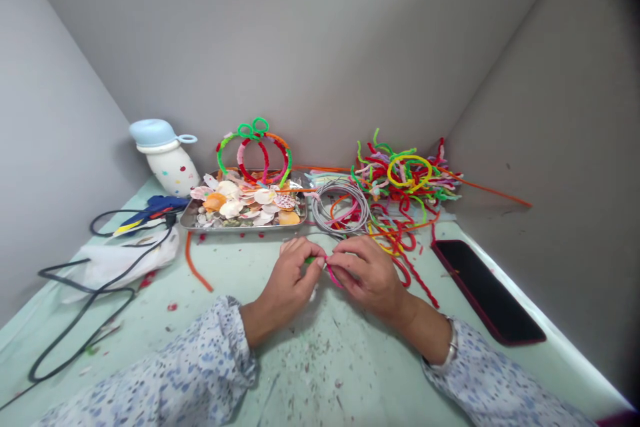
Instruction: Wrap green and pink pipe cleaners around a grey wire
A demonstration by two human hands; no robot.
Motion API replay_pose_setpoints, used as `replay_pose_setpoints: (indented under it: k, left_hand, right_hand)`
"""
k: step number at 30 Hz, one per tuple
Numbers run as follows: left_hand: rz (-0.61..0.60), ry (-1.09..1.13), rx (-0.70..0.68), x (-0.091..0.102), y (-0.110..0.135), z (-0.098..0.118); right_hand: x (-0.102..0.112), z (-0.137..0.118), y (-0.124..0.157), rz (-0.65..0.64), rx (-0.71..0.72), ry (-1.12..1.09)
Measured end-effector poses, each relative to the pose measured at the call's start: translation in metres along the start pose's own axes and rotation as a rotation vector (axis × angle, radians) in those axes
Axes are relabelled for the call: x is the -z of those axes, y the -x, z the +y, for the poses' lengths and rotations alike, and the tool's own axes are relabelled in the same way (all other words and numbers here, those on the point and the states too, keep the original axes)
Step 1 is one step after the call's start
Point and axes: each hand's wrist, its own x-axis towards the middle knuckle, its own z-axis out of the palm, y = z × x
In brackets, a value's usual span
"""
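Above the middle of the table, my left hand (pixel 287 280) and my right hand (pixel 370 277) meet with their fingertips almost together. My right fingers pinch a bright pink pipe cleaner (pixel 333 277), which bends down between the hands. A short green bit (pixel 310 259) shows at my left thumb and forefinger, which are closed on it. Whether the green and pink parts are joined is hidden by the fingers. Just beyond my hands lies a coil of grey wire (pixel 316 203).
A metal tray (pixel 240 229) of seashells stands at the back, with pipe-cleaner hoops (pixel 240 160) above it. A pile of colourful pipe cleaners (pixel 400 177) is right of it. A white bottle (pixel 173 170), glue gun (pixel 150 210) and black cable (pixel 65 272) sit left, a phone (pixel 487 290) right.
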Motion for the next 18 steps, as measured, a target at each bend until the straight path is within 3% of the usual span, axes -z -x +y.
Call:
replay_pose_setpoints:
  k: [11,18]
  left_hand:
    - [0.005,-0.065,-0.038,-0.0003,-0.0002,0.0005]
    - [-0.008,-0.094,-0.042,-0.0007,0.0011,0.0016]
  right_hand:
    - [0.0022,-0.0021,0.0008,-0.045,0.000,-0.046]
    - [0.0020,-0.0040,0.0008,-0.049,-0.078,-0.139]
